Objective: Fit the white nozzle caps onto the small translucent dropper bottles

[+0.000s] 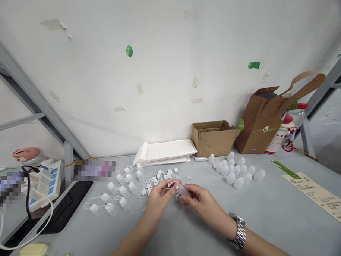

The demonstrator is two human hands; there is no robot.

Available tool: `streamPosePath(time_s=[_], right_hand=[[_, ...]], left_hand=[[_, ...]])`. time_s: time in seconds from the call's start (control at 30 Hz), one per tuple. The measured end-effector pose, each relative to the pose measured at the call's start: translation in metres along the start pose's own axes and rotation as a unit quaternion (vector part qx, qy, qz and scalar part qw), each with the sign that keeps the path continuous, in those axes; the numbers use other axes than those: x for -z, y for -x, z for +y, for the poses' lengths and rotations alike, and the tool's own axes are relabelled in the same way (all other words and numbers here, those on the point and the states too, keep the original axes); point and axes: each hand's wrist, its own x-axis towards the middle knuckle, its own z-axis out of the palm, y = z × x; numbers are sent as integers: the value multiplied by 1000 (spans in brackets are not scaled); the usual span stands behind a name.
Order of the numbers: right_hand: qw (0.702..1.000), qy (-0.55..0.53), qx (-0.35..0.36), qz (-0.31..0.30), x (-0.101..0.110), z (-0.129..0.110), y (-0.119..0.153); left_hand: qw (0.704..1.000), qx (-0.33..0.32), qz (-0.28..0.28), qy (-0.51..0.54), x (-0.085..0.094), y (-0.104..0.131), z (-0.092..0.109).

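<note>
Grey tabletop (180, 236), small translucent bottle (183, 190) held between both hands (160, 195)

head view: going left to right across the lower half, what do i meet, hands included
Flat black object → group of small strapped bottles → left hand → held bottle → right hand → metal watch → printed strip.

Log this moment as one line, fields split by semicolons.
Left hand: on top of bottle; right hand: holding bottle's side; by left hand: loose caps; table, left: capped bottles; table, right: more bottles
</note>
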Motion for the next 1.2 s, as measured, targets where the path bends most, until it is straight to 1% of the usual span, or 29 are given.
streamPosePath(time_s=[0.2,0.33,0.53,0.83,1.0,1.2], right_hand=[[998,46,6,30,-1,-2,1],[996,75,19,50,-2,-1,3],[994,71,34,73,-4,1,5],[991,78,60,92,-3,-1,6],[991,71,66,93,-3,1,5],[989,90,69,92,-3,2,5]], left_hand=[[1000,-2,-23,11,-1,2,-2],[999,-1,-49,17,1,3,-5],[997,9,-67,45,2,7,-8],[994,-25,-105,29,2,5,-9],[994,-27,-102,32,1,6,-9],[997,-16,-66,36,0,7,-7]])
